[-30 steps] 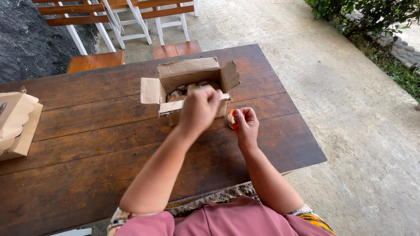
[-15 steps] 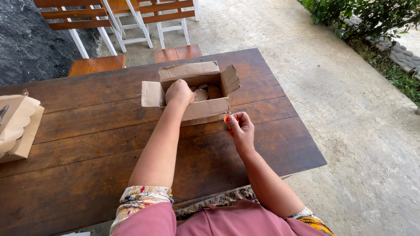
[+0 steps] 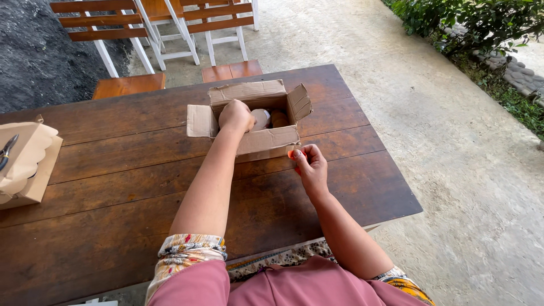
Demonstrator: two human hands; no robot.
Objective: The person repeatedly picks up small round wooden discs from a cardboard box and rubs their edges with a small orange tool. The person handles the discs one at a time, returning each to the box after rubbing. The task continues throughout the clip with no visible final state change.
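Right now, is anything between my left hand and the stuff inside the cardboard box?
Nothing visible is in the way. The left hand is already inside the open cardboard box, its flaps folded outward, right beside the round items. The right hand holds a small orange piece just outside the box's near wall.

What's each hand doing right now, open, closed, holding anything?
Left hand: closed, inside the cardboard box; what it grips cannot be told.
Right hand: fingers pinching a small orange piece.

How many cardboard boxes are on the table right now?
2. One open cardboard box sits mid-table with the left hand reaching inside; a second box lies at the table's left edge, partly out of view.
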